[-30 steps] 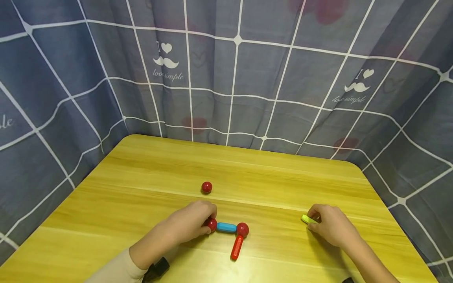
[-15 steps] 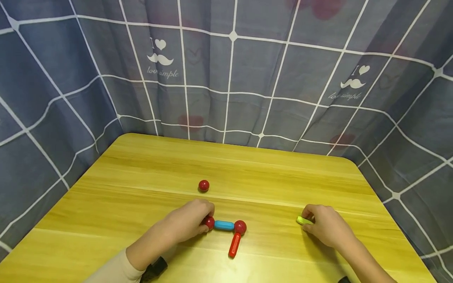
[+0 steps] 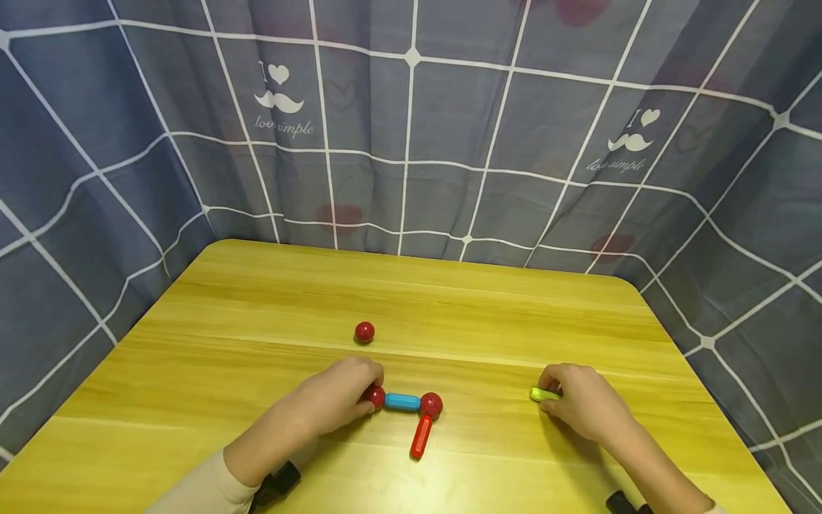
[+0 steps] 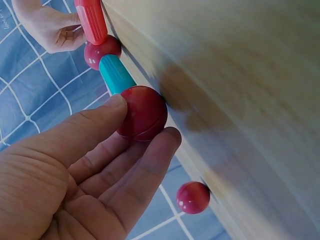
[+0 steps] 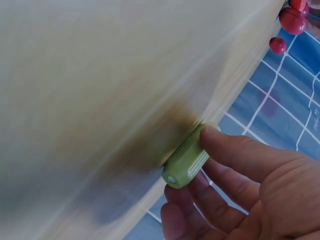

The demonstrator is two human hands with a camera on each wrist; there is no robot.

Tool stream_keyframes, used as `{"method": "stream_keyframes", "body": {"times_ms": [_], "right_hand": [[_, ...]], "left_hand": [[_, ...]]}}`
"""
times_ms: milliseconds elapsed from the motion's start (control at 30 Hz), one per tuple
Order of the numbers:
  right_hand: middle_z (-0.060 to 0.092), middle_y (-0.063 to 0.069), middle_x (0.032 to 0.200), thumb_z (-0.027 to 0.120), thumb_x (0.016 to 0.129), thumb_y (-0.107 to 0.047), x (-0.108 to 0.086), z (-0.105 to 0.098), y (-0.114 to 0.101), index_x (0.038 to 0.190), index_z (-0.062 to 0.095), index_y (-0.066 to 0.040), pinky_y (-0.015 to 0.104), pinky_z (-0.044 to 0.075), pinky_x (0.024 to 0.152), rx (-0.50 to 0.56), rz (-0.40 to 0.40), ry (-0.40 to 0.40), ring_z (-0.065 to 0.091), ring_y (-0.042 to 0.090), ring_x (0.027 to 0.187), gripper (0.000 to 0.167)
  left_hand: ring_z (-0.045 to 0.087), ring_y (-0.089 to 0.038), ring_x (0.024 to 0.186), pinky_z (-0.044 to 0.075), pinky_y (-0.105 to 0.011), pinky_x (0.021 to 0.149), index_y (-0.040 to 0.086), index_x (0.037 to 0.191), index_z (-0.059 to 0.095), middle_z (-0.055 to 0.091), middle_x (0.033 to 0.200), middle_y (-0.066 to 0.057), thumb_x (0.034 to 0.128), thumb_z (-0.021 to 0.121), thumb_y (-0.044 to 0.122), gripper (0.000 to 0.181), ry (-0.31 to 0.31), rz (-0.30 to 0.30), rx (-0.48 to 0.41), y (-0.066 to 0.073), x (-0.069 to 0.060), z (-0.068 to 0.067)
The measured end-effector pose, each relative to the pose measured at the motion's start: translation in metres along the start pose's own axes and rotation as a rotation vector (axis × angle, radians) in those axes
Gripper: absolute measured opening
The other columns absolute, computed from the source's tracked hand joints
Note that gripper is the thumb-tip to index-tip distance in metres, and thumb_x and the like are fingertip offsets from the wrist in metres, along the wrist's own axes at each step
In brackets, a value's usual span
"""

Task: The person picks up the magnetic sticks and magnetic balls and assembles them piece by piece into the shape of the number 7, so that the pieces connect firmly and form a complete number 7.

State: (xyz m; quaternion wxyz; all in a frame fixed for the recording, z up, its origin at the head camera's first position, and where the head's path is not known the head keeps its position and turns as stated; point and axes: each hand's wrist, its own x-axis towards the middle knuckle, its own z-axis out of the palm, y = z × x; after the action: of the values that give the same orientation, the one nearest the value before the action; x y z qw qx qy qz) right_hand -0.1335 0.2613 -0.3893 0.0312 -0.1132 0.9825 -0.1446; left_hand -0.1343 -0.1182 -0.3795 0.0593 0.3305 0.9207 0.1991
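Observation:
My left hand [image 3: 340, 396] pinches a red ball [image 4: 145, 114] between thumb and fingers, low at the table. A blue rod [image 3: 402, 402] joins that ball to a second red ball [image 3: 431, 405]. From the second ball a red rod [image 3: 420, 437] runs toward the near edge. Off to the right, my right hand [image 3: 586, 401] holds a yellow-green rod [image 5: 187, 160] by thumb and fingers, close to the tabletop; one end with a small metallic dot shows in the right wrist view. It is apart from the joined pieces.
A loose red ball [image 3: 364, 332] lies beyond my left hand. The wood-grain table [image 3: 488, 314] has rounded far corners, and a blue-grey checked curtain [image 3: 372, 121] hangs around its far and side edges.
My right hand has drawn slightly left with the yellow-green rod. My left hand keeps its hold on the red ball. The whole head view has shifted a little.

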Motion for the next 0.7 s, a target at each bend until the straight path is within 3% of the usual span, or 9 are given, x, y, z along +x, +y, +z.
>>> {"method": "stream_keyframes", "body": {"times_ms": [367,700], "right_hand": [[0.060,-0.010,0.074,0.083,0.076,-0.013,0.000,0.004,-0.010,0.083,0.068,-0.019,0.032,0.047,0.063,0.016,0.017,-0.041,0.054,0.008,0.067,0.018],[0.056,-0.014,0.070,0.080,0.077,-0.015,0.000,0.006,-0.023,0.079,0.066,-0.020,0.030,0.045,0.061,0.039,-0.044,-0.045,0.052,0.006,0.065,0.016]], "left_hand": [[0.050,-0.006,0.065,0.045,-0.022,0.058,0.007,0.085,0.063,0.059,0.077,0.003,0.0819,0.079,0.008,0.016,0.004,-0.001,-0.001,-0.001,-0.001,0.002],[0.048,-0.008,0.064,0.044,-0.022,0.056,0.007,0.083,0.062,0.057,0.075,0.003,0.0815,0.079,0.006,0.017,0.012,0.001,0.014,0.000,-0.001,0.001]]}}
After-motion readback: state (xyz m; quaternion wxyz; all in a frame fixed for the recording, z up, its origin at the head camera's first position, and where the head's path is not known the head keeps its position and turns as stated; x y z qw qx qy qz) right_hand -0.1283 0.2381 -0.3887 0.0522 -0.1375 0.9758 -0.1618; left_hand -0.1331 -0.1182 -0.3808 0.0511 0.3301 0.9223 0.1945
